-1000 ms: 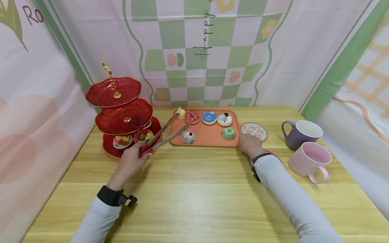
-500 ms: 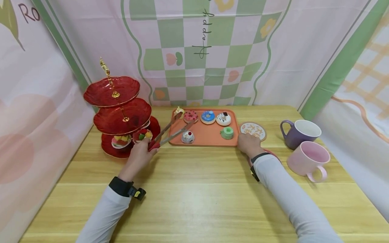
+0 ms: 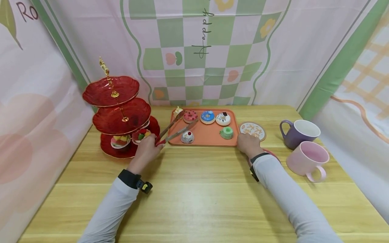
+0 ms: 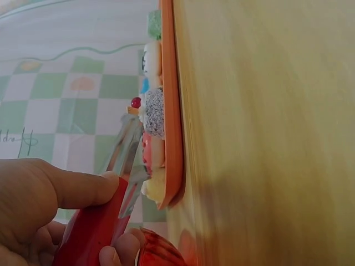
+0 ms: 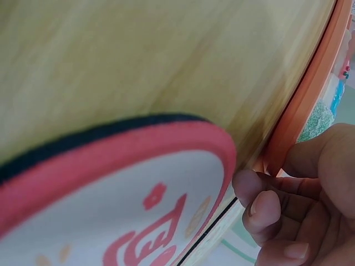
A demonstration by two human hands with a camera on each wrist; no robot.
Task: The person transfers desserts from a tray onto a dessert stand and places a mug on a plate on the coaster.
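Tongs [image 3: 174, 129] with red handles sit in my left hand [image 3: 147, 149], my fingers [image 4: 77, 188] curled round the grip, the two metal blades parted and reaching over the near-left corner of the orange tray [image 3: 209, 138]. Their tips lie beside the small cream cake [image 3: 178, 111] and the pink doughnut [image 3: 190, 116]; whether they touch either I cannot tell. My own hand hides the handle ends in the head view, and the left wrist view shows the tray edge-on, its cakes stacked into one blurred column.

My right hand [image 3: 248, 144] rests at the tray's near-right corner, fingers curled against the rim; whether they truly pinch it is hard to make out. It covers part of a red-rimmed coaster [image 5: 127, 188]; a second patterned coaster [image 3: 253, 130] lies just beyond.

Left of the tray stands the red three-tier stand [image 3: 117, 114], close to my left hand. Well to the right sit a purple mug [image 3: 299, 133] and a pink mug [image 3: 308, 158]. The near wooden table [image 3: 194, 202] lies bare, with cloth backdrops on three sides.
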